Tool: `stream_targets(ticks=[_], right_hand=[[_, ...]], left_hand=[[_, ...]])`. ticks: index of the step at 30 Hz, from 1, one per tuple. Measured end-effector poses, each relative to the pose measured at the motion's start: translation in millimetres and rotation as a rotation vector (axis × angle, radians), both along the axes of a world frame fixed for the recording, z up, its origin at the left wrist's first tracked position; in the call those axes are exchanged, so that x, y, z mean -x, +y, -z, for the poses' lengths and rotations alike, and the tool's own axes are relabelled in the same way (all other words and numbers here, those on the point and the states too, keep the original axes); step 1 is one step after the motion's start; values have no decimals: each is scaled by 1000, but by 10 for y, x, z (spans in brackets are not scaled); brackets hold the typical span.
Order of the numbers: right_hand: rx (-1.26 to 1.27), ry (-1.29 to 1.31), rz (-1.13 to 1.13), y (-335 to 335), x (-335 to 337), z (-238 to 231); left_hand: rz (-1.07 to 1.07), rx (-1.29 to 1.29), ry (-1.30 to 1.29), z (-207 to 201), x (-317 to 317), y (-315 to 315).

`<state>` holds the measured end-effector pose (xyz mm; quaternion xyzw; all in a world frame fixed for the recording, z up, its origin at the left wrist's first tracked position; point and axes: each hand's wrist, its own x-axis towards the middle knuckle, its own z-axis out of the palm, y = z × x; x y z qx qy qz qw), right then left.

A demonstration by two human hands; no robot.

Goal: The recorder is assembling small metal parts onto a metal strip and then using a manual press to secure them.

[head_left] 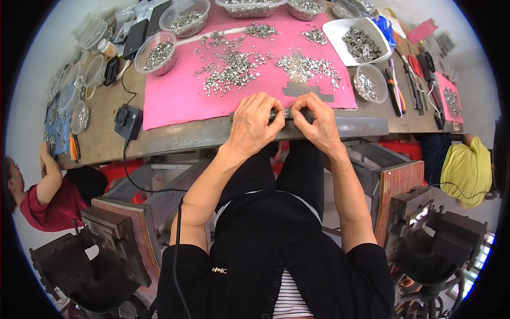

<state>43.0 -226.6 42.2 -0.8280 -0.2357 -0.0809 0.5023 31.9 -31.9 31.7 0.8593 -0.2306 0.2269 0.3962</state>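
Observation:
My left hand (254, 123) and my right hand (317, 123) meet over the front edge of the bench, thumbs and fingers closed in a pinch. Whatever lies between the fingertips is small, dark and mostly hidden, so I cannot make it out. Just beyond my right hand, flat grey strips (308, 91) lie on a pink mat (175, 101). Past both hands, small shiny metal pieces are spread in two loose heaps, a left heap (234, 69) and a right heap (308, 68). A grey metal edge strip (186, 137) runs beneath my wrists.
Clear plastic tubs (157, 53) and a white tray (342, 42) of metal parts ring the mat. A small round tub (370, 83) and pliers (393, 95) stand right. A black boxy device (128, 121) trails a cable. Other people sit left (53, 204) and right (467, 170).

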Motion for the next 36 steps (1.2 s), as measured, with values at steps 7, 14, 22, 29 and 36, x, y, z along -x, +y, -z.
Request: stream_targets(ticks=[7,14,22,29,36], right_hand=[[81,-146,-15,5,-14,30],[90,-128,-26,1,-11,6],[183,-281,4,29,16,-5],[400,-460,-12,-12,23,-95],[255,-124,55,-102,-445,-68]], left_hand=[[31,-24,-2,-40,-16,5],[54,-65,55,-108,-2,8],[39,-122,-39,-93,40,-37],[-7,-51,-86,42,160,-11],[-112,-36,-91,117,226,-48]])
